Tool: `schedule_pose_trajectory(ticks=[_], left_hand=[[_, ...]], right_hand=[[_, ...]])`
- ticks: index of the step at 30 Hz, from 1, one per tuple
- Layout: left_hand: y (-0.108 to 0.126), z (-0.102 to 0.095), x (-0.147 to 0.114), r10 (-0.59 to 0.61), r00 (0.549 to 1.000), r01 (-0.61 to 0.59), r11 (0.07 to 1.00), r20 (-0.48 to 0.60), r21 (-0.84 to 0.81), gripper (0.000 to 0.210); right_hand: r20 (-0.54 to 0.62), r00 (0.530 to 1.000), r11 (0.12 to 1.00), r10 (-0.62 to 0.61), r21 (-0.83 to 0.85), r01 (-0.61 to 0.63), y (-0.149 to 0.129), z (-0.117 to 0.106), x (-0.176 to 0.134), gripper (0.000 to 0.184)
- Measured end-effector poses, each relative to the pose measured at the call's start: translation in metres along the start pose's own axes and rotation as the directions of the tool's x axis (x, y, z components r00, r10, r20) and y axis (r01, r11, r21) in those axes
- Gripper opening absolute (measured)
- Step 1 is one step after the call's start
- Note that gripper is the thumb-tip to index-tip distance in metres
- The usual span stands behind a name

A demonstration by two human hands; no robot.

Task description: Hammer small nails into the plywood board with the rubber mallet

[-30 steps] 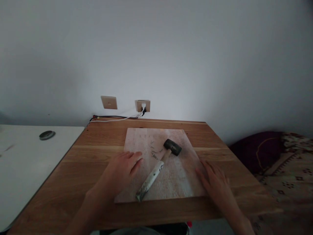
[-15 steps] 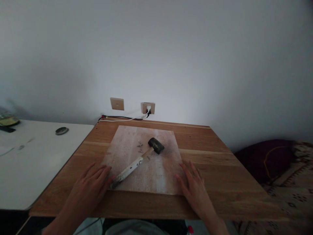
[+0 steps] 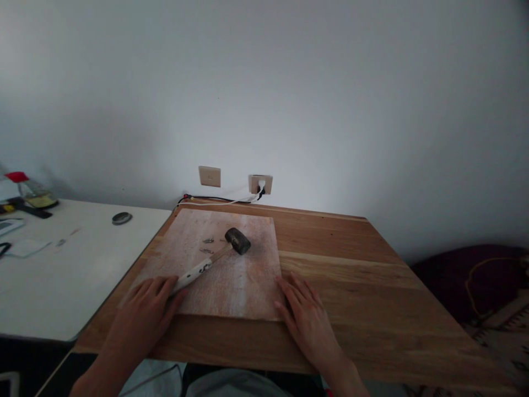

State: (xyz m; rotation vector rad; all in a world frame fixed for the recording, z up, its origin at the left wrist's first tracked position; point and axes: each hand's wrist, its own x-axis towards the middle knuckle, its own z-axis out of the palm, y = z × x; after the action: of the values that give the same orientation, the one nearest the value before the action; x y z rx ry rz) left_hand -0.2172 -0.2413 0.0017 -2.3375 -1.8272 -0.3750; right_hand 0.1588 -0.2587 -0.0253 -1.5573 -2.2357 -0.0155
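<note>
A mallet (image 3: 193,274) with a black head and a white-wrapped wooden handle lies slantwise on a pinkish-brown board (image 3: 248,286). My left hand (image 3: 149,303) is at the board's lower left, its thumb and fingers closed about the handle's end. That end is hidden in the hand. At the board's right edge rests my right hand (image 3: 303,314), fingers apart and holding nothing, with its fingertips touching the edge. Several small nails or screws (image 3: 208,240) lie on the board near the mallet's head; I cannot tell which kind they are.
The board sits on a wooden table (image 3: 351,286) against the wall. Cables run along its back to a wall socket (image 3: 260,184). On a white table (image 3: 82,264) at left stand a round dark lid (image 3: 122,218) and a red-capped bottle (image 3: 37,193). Dark fabric (image 3: 458,275) lies at right.
The board has slid left on the table with the mallet on it. My left hand has closed on the handle's end. My right hand has moved left with the board's edge.
</note>
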Motion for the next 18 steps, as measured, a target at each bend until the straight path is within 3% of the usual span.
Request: schedule_pose_trajectory(ticks=[6, 12, 15, 18], left_hand=[[0.034, 0.003, -0.005, 0.051, 0.998, -0.052, 0.998, -0.026, -0.028, 0.041], [0.1, -0.005, -0.002, 0.205, 0.972, -0.177, 0.96, 0.116, -0.217, 0.033], [0.129, -0.014, 0.01, 0.293, 0.938, -0.204, 0.899, 0.186, -0.387, 0.026], [0.148, -0.017, 0.029, 0.44, 0.871, -0.268, 0.797, 0.217, -0.541, 0.018]], right_hand=[[-0.065, 0.996, 0.989, 0.061, -0.133, -0.07, 0.026, -0.009, -0.018, 0.043], [-0.175, 0.974, 0.967, 0.144, -0.184, -0.176, 0.07, -0.044, -0.05, 0.051], [-0.149, 0.952, 0.96, 0.267, -0.047, -0.277, 0.065, -0.059, -0.052, 0.055], [0.055, 0.936, 0.915, 0.347, 0.197, -0.351, 0.038, -0.061, -0.036, 0.056]])
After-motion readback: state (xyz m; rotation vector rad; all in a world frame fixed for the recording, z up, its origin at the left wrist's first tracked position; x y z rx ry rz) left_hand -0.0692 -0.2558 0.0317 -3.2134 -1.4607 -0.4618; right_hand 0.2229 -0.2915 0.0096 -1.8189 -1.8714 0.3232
